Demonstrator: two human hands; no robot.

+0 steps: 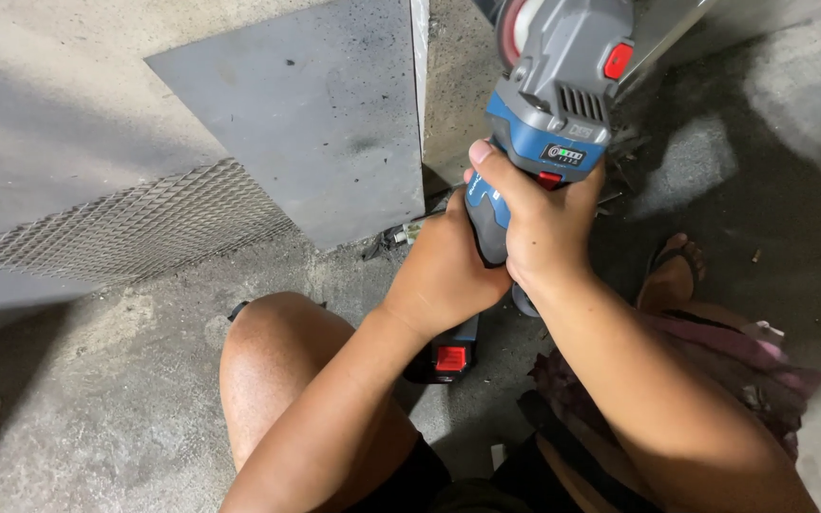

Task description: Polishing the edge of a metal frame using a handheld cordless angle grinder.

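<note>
Head view: both hands clamp blue-grey cordless angle grinder (548,104) over concrete floor (97,418), disc end pointing away toward edge of grey metal sheet (315,123). Right hand (544,223) closed round grinder body, thumb up on housing. Left hand (444,275) closed round handle lower down, battery below. Risk: bare knee (273,351) and sandalled foot (672,275) near tool; kickback could throw disc back. Disc contact point cropped, probably near sheet edge. Mesh panel (135,223) lies left.
</note>
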